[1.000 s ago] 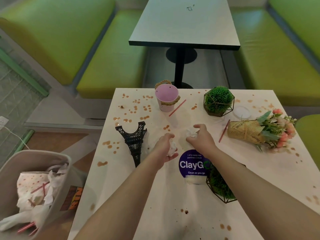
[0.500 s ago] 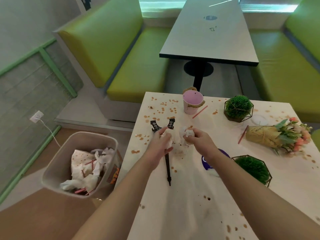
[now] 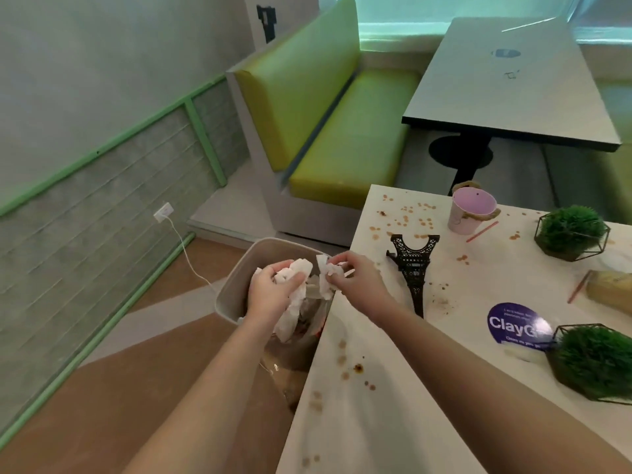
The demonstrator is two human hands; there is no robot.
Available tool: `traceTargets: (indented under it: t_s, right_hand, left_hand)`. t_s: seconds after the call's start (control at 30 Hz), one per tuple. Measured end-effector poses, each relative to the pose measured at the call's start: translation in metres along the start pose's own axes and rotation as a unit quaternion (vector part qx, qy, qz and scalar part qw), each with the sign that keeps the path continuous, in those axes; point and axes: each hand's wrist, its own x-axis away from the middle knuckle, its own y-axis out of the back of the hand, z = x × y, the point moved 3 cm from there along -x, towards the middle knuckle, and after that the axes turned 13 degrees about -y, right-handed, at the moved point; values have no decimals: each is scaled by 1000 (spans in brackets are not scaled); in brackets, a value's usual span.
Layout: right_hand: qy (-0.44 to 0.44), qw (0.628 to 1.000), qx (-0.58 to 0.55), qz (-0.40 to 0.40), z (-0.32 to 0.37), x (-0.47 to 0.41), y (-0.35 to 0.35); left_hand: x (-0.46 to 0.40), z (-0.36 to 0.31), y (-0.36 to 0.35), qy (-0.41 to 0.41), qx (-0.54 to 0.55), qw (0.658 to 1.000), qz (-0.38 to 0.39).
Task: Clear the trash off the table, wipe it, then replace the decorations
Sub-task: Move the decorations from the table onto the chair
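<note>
Tissue trash was held in both hands over the waste bin (image 3: 236,289), which stood on the floor at centre frame against the left edge of the white table (image 3: 393,388). Left hand (image 3: 270,290) gripped a crumpled white tissue wad (image 3: 301,268), fingers curled around it, directly above the bin opening. Right hand (image 3: 355,282) pinched a second crumpled tissue (image 3: 325,280) between thumb and fingertips, at the table's left edge and just beside the left hand; the two wads were close together, though contact between them could not be determined. More white paper waste (image 3: 290,316) lay inside the bin beneath the hands. On the table, brown spill spots (image 3: 407,213) were scattered across the upper left corner and along the near left edge. A black Eiffel Tower model (image 3: 413,265) lay flat on the table right of the right hand. A pink cup (image 3: 470,212) stood near the far edge, with a red straw (image 3: 482,231) lying just beside it. Two green plant ornaments in wire frames were noted: one (image 3: 573,232) at the upper right, one (image 3: 595,360) at the lower right. A purple round sticker (image 3: 513,325) sat partly behind the nearer plant. A wrapped bouquet (image 3: 612,290), cut off by the right frame edge, lay beside another red straw (image 3: 578,287). Green bench seating (image 3: 342,142) and a grey table (image 3: 513,87) occupied the upper frame.
</note>
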Motion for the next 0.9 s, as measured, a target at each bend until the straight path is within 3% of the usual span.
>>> traceTargets:
  t_s: [0.27,0.4,0.53,0.7,0.9]
  right_hand:
    - [38,995,85,-23,37,-19,-62]
    - [24,981,191,31,26,-29,-77]
    - [17,984,166,66,20,-24,-74]
    - [12,997,67,23,22,-15,-37]
    - [-27,997,21,-71,0,-14,44]
  left_hand:
    - [-13,29,56,-43,-173,981,-81]
    - [-18,40,56,-26,-281,959,-23]
    - [-18,36,52,-34,-348,937,21]
    - [-23,7,27,-109,-320,941,23]
    - [-23,-40,-53,-159,-229,955,105]
